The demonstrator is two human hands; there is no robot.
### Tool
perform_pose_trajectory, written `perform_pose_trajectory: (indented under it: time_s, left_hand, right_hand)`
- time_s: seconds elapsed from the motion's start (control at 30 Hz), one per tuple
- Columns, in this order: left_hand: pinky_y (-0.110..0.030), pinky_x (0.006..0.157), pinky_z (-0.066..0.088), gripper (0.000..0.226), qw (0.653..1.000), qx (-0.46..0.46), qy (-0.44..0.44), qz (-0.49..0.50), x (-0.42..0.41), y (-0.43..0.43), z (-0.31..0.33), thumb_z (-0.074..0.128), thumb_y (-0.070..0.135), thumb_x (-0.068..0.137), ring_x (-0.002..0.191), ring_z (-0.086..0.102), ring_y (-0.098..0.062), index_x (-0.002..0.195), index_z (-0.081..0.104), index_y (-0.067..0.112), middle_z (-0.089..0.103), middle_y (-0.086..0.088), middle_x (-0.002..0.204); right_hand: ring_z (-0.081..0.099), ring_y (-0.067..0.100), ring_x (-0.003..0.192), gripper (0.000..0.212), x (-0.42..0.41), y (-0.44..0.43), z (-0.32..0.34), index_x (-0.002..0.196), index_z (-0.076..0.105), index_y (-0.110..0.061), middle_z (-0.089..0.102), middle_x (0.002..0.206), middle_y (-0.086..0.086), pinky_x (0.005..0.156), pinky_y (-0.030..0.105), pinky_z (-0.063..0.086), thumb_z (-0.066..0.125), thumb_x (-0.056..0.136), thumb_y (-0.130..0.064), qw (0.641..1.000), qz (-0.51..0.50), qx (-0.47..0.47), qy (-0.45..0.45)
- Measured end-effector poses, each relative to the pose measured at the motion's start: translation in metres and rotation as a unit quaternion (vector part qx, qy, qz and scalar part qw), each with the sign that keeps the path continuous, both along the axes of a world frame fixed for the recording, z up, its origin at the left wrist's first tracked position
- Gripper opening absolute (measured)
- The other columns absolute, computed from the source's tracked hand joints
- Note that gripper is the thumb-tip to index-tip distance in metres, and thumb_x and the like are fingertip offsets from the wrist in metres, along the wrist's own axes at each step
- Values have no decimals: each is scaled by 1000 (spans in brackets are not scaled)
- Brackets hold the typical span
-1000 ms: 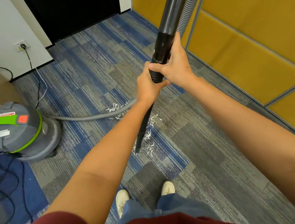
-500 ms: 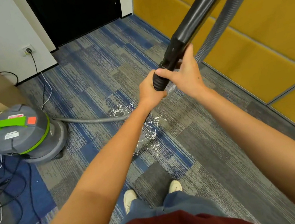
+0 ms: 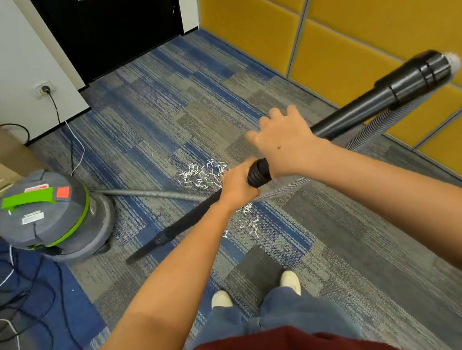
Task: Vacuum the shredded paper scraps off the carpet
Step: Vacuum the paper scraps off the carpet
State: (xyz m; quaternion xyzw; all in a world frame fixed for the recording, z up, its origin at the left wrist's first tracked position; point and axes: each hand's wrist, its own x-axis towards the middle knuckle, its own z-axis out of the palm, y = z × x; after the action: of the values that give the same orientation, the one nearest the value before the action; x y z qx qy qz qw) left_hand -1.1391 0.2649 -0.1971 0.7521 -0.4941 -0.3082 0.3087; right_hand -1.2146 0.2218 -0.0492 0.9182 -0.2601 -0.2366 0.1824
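Note:
White shredded paper scraps (image 3: 202,175) lie on the blue and grey carpet (image 3: 153,120), with a smaller patch of scraps (image 3: 250,223) nearer my feet. The black vacuum wand (image 3: 364,105) lies low and almost flat, slanting from upper right to lower left. Its nozzle tip (image 3: 130,259) sits at the carpet, left of the scraps. My left hand (image 3: 237,186) is closed around the wand near its ribbed grip. My right hand (image 3: 285,141) lies over the wand just above, fingers spread and not wrapped around it.
The grey and green vacuum canister (image 3: 47,217) stands at the left, its grey hose (image 3: 141,193) running across the carpet behind the scraps. Loose cables (image 3: 15,302) lie at lower left. Yellow wall panels (image 3: 350,17) close the right side; a black door (image 3: 112,20) is ahead.
The wand has tipped from steep to nearly flat, its upper end dropping to the right and the nozzle sliding left toward the canister. My right hand's fingers have opened off the wand.

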Motion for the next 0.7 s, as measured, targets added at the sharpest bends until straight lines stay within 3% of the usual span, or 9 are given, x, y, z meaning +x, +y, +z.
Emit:
perform_pose_trajectory:
  time_s: [0.07,0.13,0.23,0.33,0.4,0.47,0.6,0.7]
  left_hand:
    - [-36,84,45,60,999,4,-19,-31,1,8,-4,70,-5,67,100,61,-34,123,54,7,67,-15,105]
    - [-37,88,42,64,997,6,-34,-66,-1,15,-9,70,-5,66,101,60,-32,127,54,10,67,-12,107]
    - [-43,96,39,56,994,18,-23,-105,-10,23,-17,66,-8,68,103,58,-32,120,57,10,66,-11,102]
    - [-54,112,17,45,985,66,-46,-155,-23,30,-24,61,-5,74,109,55,-29,115,57,13,64,-5,98]
    - [-56,114,-2,47,973,108,-82,-184,-33,37,-32,58,-2,79,117,51,-28,121,54,17,64,-4,105]
    - [-54,113,-9,51,960,134,-144,-200,-43,47,-44,55,-1,82,122,48,-25,128,49,20,63,-3,113]
    - [-51,117,-1,54,929,151,-254,-220,-62,65,-66,54,0,84,128,41,-25,133,44,21,55,-3,125]
    - [-50,116,6,53,920,161,-283,-221,-76,79,-78,55,7,87,132,34,-27,136,40,20,47,-3,137]
  right_hand:
    - [43,25,120,67,-6,1,-13,133,39,-20,50,125,6,96,41,34,71,78,-42,998,-11,4,68]
    - [53,22,111,71,-15,4,-32,131,40,-19,56,118,1,86,36,38,76,74,-43,993,-33,53,101]
    - [62,19,98,58,-31,9,-63,126,44,-14,61,111,-1,72,30,43,72,80,-36,991,-44,91,85]
    - [62,20,99,37,-49,19,-94,125,46,-13,62,111,0,71,29,44,56,90,-22,992,-72,92,42]
    - [61,21,103,36,-61,32,-115,126,42,-12,61,115,1,73,30,44,53,92,-18,988,-103,113,26]
    - [61,22,106,39,-74,45,-136,129,40,-12,61,117,3,78,31,47,52,92,-17,982,-126,139,12]
    - [60,25,113,44,-94,66,-168,131,35,-11,59,124,5,87,33,46,53,92,-16,967,-164,194,-14]
    - [59,26,113,42,-111,80,-178,129,34,-11,59,123,6,87,34,46,54,92,-19,956,-182,229,-22]
